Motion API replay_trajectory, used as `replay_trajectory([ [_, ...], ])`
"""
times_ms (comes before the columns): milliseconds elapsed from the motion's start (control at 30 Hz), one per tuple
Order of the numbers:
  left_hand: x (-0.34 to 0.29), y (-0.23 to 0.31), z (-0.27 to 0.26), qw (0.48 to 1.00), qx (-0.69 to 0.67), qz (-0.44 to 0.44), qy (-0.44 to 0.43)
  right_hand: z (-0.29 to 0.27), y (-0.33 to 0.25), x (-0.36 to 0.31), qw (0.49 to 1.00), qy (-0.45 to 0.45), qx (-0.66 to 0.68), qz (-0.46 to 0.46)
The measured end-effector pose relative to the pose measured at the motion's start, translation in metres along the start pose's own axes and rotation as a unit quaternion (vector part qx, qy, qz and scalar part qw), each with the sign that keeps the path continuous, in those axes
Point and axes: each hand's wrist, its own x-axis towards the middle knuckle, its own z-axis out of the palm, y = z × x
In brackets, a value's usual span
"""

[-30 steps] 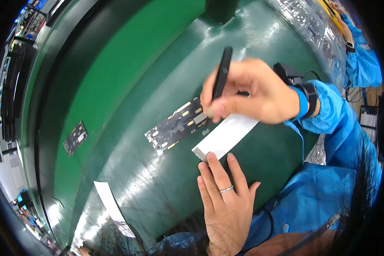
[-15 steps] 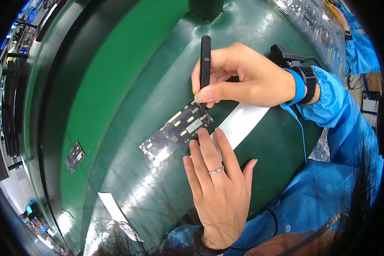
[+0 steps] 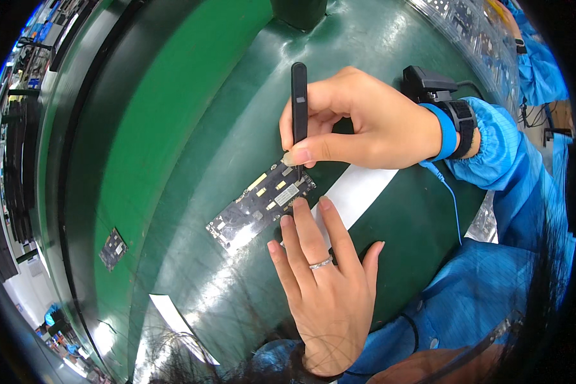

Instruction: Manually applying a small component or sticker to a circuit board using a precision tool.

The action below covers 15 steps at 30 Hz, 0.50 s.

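Note:
A dark, elongated circuit board (image 3: 246,214) with yellow and silver parts and a pale label lies on the green mat. My right hand (image 3: 377,121) pinches slim black tweezers (image 3: 299,96) almost upright, their thin tip down at the board's right end. The thumb partly covers that end. My left hand (image 3: 331,291) lies palm down with its fingers spread, its fingertips at the board's near edge. The index finger rests by a white strip (image 3: 365,192), which runs from beneath the left fingers toward the right wrist.
A smaller circuit board (image 3: 113,249) lies on the bright green band at left. Another white strip (image 3: 179,326) is near the front. Beyond my right wrist sit a black device (image 3: 422,82) and clear trays of small parts (image 3: 473,38). A blue cord (image 3: 451,192) hangs from my wristband.
The tweezers have tipped slightly and their top has shifted left, with the tip still at the board's right end. My left hand stays at the board's edge. The whole view has shifted a little.

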Motion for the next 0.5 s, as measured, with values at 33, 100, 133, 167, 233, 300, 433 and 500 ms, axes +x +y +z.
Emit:
replay_trajectory([
  [33, 0.001, 0.001, -0.003, 1.0, 0.003, -0.006, -0.008, 0.0, 0.0, 0.001, 1.0, 0.0, -0.007, -0.008],
  [100, 0.005, 0.003, 0.0, 1.0, 0.003, 0.007, -0.008, -0.002, 0.004, -0.005, 1.0, 0.005, -0.017, -0.007],
  [133, 0.007, 0.004, 0.001, 1.0, 0.006, 0.015, -0.006, -0.004, 0.005, -0.007, 1.0, 0.007, -0.025, -0.011],
  [167, 0.009, 0.007, 0.004, 1.0, 0.007, 0.012, -0.004, -0.005, 0.006, -0.009, 1.0, 0.004, -0.025, -0.014],
  [233, 0.01, 0.01, 0.015, 1.0, -0.014, 0.019, 0.016, -0.006, 0.007, -0.012, 1.0, 0.018, 0.017, -0.014],
  [300, 0.008, 0.017, 0.017, 0.999, -0.027, 0.02, 0.024, -0.014, 0.003, -0.015, 0.999, -0.009, 0.043, -0.005],
  [433, 0.001, 0.016, 0.018, 0.999, -0.013, 0.023, 0.03, -0.018, -0.005, -0.016, 0.998, -0.022, 0.055, -0.004],
  [500, -0.006, 0.0, 0.01, 0.999, -0.014, 0.025, 0.02, -0.006, -0.011, -0.007, 0.998, 0.026, 0.055, -0.016],
])
